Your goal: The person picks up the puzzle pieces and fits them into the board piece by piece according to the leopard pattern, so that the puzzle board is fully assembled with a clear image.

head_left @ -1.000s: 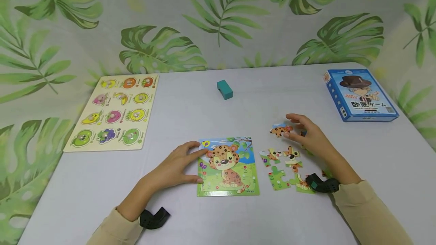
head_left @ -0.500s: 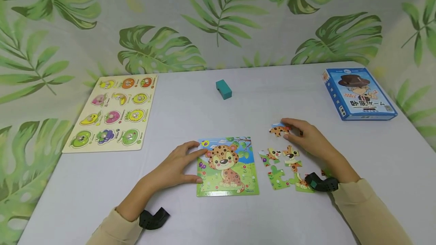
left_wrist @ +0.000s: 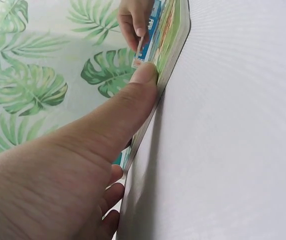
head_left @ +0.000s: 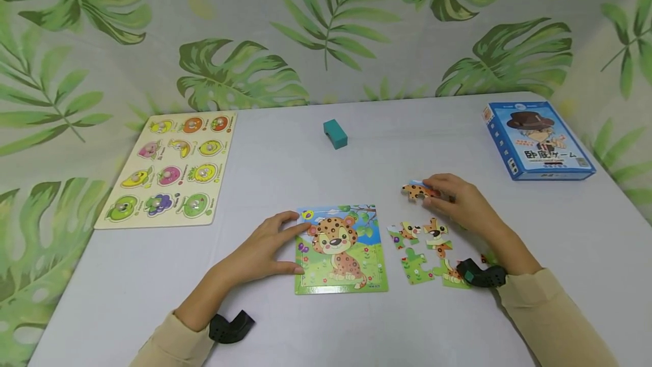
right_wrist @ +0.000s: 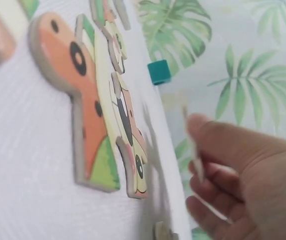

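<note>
My left hand [head_left: 257, 251] lies at the left edge of a square leopard-cub puzzle board [head_left: 374, 265], its forefinger on the picture and its thumb touching the side. In the left wrist view the thumb rests against the board's rim [left_wrist: 175, 52]. My right hand [head_left: 466, 205] pinches a spotted orange-and-blue puzzle piece [head_left: 414, 191] between thumb and fingers. That piece looks lifted off the table, and the right wrist view shows it edge-on. Below this hand lie several loose puzzle pieces [head_left: 415, 268], some partly hidden by the right wrist.
A fruit peg board [head_left: 170, 174] lies at the left of the white table. Toward the back is a teal block [head_left: 336, 133]. At the far right sits a blue game box [head_left: 542, 140]. Behind the table hangs a leaf-print cloth [head_left: 351, 27].
The right fingers have closed from a spread pose onto the spotted puzzle piece and raised it slightly. The left hand stays in place on the board.
</note>
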Action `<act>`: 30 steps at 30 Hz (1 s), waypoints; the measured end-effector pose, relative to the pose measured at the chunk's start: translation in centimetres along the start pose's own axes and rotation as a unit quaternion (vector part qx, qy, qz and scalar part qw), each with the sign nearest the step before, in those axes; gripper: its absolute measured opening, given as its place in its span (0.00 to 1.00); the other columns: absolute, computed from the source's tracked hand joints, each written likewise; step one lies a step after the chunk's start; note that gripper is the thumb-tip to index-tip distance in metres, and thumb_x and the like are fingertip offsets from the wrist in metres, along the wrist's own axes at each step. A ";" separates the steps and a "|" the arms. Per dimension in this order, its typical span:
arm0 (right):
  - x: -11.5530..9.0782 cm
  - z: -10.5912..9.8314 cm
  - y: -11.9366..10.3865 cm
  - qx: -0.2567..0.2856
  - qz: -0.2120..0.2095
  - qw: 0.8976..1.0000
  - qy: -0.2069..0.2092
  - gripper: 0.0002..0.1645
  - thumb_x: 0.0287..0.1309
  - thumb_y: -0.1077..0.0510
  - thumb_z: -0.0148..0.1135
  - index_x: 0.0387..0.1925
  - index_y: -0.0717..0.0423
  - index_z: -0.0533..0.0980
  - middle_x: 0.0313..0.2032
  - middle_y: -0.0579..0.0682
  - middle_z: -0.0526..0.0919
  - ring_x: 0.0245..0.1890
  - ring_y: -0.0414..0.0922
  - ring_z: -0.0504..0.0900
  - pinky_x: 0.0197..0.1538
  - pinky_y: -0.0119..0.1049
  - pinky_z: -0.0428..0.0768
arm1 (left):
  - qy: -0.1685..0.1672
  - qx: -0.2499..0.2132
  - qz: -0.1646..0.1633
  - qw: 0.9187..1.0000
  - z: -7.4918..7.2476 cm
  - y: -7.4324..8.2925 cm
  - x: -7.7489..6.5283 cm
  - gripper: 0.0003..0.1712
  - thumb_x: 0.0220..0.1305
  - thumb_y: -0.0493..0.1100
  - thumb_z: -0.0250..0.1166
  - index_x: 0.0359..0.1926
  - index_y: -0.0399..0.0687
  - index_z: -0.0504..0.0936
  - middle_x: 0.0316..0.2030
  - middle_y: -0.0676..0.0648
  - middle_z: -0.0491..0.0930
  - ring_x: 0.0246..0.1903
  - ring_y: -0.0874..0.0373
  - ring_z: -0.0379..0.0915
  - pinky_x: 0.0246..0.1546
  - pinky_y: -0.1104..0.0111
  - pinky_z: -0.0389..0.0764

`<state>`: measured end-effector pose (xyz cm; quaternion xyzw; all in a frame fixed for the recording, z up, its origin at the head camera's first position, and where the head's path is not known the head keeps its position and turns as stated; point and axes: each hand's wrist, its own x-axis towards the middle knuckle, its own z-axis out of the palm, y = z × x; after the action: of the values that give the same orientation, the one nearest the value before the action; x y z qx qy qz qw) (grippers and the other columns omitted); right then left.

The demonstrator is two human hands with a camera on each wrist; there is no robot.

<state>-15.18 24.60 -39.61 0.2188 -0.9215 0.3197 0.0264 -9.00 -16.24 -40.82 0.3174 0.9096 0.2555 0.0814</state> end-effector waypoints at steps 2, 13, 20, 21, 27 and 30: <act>0.1 -0.3 -0.5 0.000 -0.017 1.000 0.012 0.24 0.53 0.59 0.62 0.51 0.63 0.73 0.50 0.59 0.72 0.51 0.57 0.69 0.48 0.54 0.70 | 0.001 0.001 0.001 1.000 0.0 0.0 0.0 0.46 0.45 0.66 0.63 0.65 0.58 0.62 0.63 0.45 0.54 0.61 0.50 0.49 0.58 0.54 0.55; 0.0 0.2 -7.2 0.055 -0.083 0.994 0.049 0.25 0.47 0.64 0.66 0.51 0.60 0.74 0.49 0.50 0.73 0.50 0.46 0.71 0.51 0.32 0.71 | 0.002 0.003 -0.005 1.000 -0.4 0.6 -0.1 0.45 0.46 0.62 0.67 0.64 0.56 0.63 0.62 0.45 0.55 0.60 0.51 0.50 0.58 0.56 0.55; 0.4 3.7 -10.9 0.078 -0.111 0.991 0.005 0.25 0.47 0.61 0.67 0.50 0.62 0.74 0.49 0.51 0.73 0.50 0.46 0.71 0.47 0.41 0.74 | -0.001 0.015 -0.016 1.000 -0.3 1.2 0.1 0.46 0.45 0.63 0.67 0.64 0.52 0.63 0.62 0.44 0.54 0.61 0.50 0.49 0.60 0.57 0.53; 0.5 4.2 -11.3 0.075 -0.108 0.991 -0.004 0.25 0.47 0.60 0.67 0.50 0.62 0.74 0.49 0.51 0.73 0.50 0.47 0.71 0.48 0.41 0.74 | -0.001 0.018 -0.016 1.000 -0.3 1.3 0.2 0.47 0.45 0.63 0.66 0.64 0.50 0.63 0.62 0.43 0.54 0.61 0.50 0.48 0.60 0.57 0.52; 1.2 7.0 -11.8 0.056 -0.074 0.994 -0.050 0.25 0.50 0.55 0.65 0.50 0.61 0.74 0.49 0.52 0.73 0.51 0.48 0.69 0.51 0.42 0.72 | 0.001 0.044 0.008 0.999 0.0 1.7 0.4 0.47 0.49 0.64 0.62 0.64 0.43 0.61 0.64 0.47 0.54 0.63 0.53 0.46 0.62 0.60 0.46; 1.5 8.0 -11.6 0.041 -0.066 0.995 -0.064 0.25 0.52 0.54 0.63 0.51 0.60 0.74 0.50 0.52 0.72 0.53 0.48 0.69 0.52 0.43 0.70 | 0.004 0.059 0.020 0.998 0.2 1.6 0.4 0.47 0.50 0.65 0.60 0.64 0.42 0.61 0.64 0.48 0.56 0.63 0.56 0.46 0.63 0.62 0.44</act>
<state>-10.92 11.05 -38.98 0.2997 -0.8910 0.3403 -0.0210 -8.37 -14.81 -40.14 0.3384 0.9169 0.2045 0.0545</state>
